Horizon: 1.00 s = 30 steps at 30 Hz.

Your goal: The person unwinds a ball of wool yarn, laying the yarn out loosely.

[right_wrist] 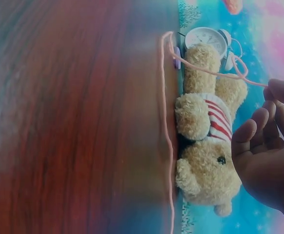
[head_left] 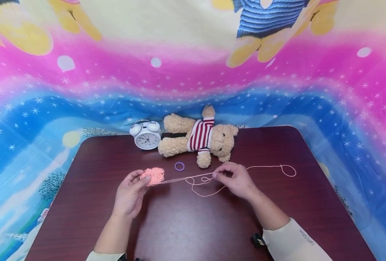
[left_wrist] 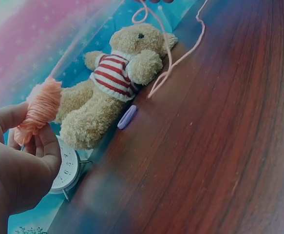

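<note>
My left hand (head_left: 131,194) pinches a small wound bundle of peach yarn (head_left: 154,176) between thumb and fingers. From the bundle, strands stretch to the right across the table, up to my right hand (head_left: 238,181), which pinches the yarn between thumb and forefinger. Below that taut stretch hangs a slack loop of yarn (head_left: 202,196), and a loose tail (head_left: 289,170) curls on the table beyond the right hand. In the left wrist view the wound bundle (left_wrist: 42,105) sits upright in the fingers. The right wrist view shows the right hand (right_wrist: 273,146) with the strand at its fingertips.
A teddy bear (head_left: 201,136) in a red-and-white striped shirt lies at the back of the dark wooden table (head_left: 180,224). Left of it stands a white twin-bell alarm clock (head_left: 147,139). A purple ring (head_left: 179,166) lies in front of the bear. A printed cloth (head_left: 186,83) hangs behind.
</note>
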{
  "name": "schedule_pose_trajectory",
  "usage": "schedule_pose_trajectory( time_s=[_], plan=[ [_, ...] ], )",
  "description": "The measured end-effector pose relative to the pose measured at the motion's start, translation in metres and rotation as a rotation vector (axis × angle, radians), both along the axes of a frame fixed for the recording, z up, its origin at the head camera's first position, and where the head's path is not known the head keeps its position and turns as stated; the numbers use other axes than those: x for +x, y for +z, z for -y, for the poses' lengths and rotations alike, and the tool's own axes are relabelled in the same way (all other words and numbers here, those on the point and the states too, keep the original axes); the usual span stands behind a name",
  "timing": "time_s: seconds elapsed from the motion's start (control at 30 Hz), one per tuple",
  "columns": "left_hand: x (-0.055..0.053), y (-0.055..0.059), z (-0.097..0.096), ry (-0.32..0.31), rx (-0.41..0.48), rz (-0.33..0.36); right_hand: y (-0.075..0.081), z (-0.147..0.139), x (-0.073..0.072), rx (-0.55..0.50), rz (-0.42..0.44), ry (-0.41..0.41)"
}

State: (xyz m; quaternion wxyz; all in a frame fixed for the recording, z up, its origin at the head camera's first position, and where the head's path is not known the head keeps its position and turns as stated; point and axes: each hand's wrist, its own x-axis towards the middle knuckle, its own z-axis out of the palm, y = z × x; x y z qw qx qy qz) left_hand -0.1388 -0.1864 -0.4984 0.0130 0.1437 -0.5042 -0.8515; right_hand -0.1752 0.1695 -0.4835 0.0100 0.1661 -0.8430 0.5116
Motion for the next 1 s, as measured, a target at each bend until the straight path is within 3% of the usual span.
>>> schedule_pose_trajectory(
  time_s=[0.17,0.53,0.77,1.0],
  plan=[
    [0.0,-0.003,0.005,0.035,-0.003,0.021,0.002,-0.006,-0.001,-0.014,-0.022,-0.012],
    [0.003,-0.009,0.015,-0.005,-0.032,0.021,0.01,-0.026,-0.008,-0.043,-0.043,-0.053],
    [0.006,-0.006,0.025,-0.025,-0.025,0.011,0.019,-0.042,-0.012,0.014,-0.04,-0.124],
    [0.008,-0.007,0.034,-0.058,-0.009,-0.013,0.015,-0.06,-0.019,0.035,-0.029,-0.159]
  ],
)
